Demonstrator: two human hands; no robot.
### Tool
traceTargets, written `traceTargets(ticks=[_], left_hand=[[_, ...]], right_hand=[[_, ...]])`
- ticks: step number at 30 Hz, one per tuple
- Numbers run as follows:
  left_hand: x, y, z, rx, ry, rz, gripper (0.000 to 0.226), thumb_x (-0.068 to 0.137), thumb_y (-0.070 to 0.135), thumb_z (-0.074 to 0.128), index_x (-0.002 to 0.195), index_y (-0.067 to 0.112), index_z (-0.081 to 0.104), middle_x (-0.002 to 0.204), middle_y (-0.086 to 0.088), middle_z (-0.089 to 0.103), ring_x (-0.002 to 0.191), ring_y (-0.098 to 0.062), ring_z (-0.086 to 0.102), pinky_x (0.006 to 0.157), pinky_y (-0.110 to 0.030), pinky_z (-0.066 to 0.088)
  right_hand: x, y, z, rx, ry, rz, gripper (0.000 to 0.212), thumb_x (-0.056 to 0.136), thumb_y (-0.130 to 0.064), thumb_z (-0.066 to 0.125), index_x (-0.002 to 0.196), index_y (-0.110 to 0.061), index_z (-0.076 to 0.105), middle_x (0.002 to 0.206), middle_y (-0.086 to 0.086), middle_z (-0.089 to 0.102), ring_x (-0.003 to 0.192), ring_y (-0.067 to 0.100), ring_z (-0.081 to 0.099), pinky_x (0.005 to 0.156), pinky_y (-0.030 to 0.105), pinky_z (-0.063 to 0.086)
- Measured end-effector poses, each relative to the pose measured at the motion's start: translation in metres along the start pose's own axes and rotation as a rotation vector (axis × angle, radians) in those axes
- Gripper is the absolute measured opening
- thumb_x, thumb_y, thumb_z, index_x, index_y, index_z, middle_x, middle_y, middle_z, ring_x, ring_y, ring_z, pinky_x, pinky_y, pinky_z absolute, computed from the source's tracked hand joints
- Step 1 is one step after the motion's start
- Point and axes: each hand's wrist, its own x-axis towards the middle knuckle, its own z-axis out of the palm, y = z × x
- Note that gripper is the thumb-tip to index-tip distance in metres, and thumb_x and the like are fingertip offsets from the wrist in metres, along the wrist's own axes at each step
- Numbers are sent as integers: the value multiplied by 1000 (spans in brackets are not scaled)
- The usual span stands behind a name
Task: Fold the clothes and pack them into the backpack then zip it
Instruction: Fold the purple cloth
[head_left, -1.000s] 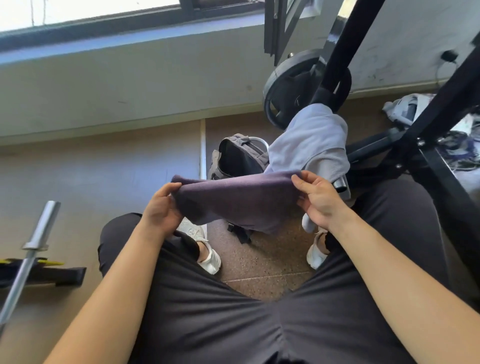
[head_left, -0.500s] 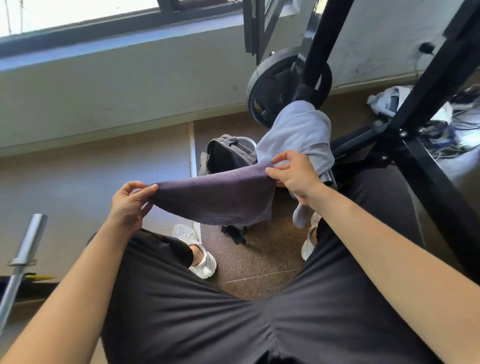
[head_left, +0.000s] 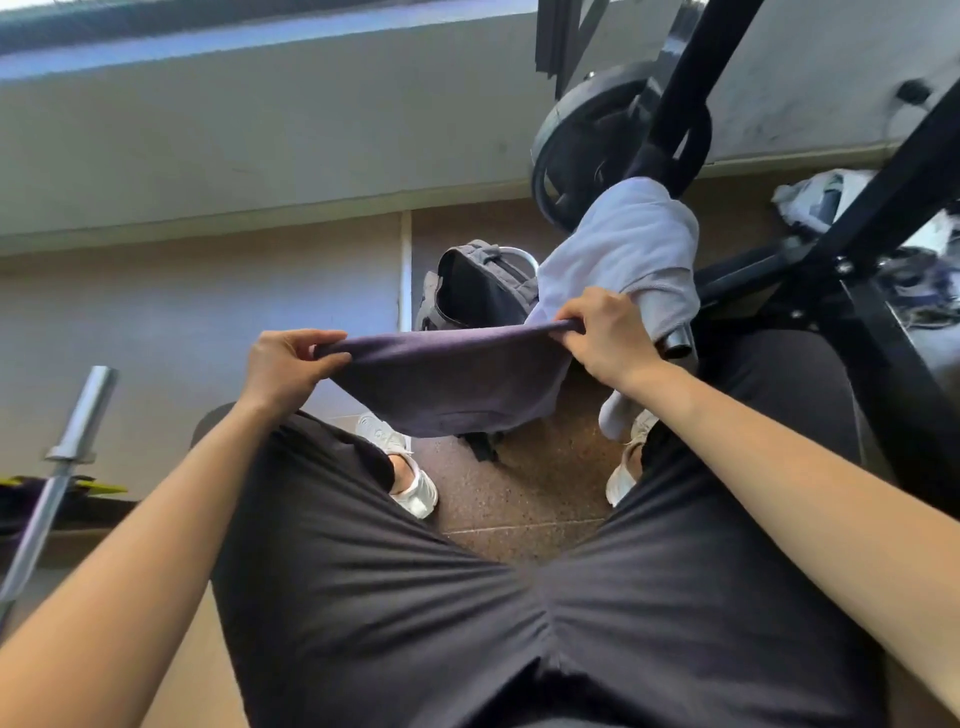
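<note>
Purple garment (head_left: 457, 384) hangs folded and stretched between both hands above the floor (head_left: 535, 483), in front of the knees; the left hand (head_left: 283, 366) pinches its left top corner, the right hand (head_left: 602, 332) its right, while the open backpack (head_left: 478, 286) stands just behind, beside a grey garment (head_left: 623, 249)

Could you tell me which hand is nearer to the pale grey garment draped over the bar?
The right hand: it sits just below the pale grey garment, nearly touching. The left hand is well off to its left.
</note>
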Motion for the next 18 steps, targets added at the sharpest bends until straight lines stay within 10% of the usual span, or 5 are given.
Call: traceTargets(ticks=[5, 9, 18], left_hand=[[-5, -6, -1, 268, 38, 74, 16, 86, 26, 81, 98, 16, 82, 81, -1, 61, 75, -19, 57, 75, -30, 41], [-4, -9, -4, 39, -46, 9, 25, 96, 39, 68, 87, 17, 75, 98, -3, 68, 96, -20, 65, 90, -35, 51], [-18, 29, 36, -234, 135, -177, 47, 94, 44, 69, 59, 15, 55, 58, -2, 53, 58, -16, 50, 57, -27, 45]], right_hand=[[-1, 14, 11, 257, 22, 127, 12, 87, -16, 76, 83, -8, 68, 89, 6, 66, 83, 20, 61, 76, 27, 48], [-7, 16, 10, 673, 43, 339, 11, 96, -19, 68, 91, -9, 69, 77, -1, 65, 70, 8, 56, 68, 22, 46], [-7, 24, 23, 602, 251, 446, 21, 97, -24, 65, 87, -6, 64, 81, 5, 66, 76, 18, 58, 70, 32, 46]])
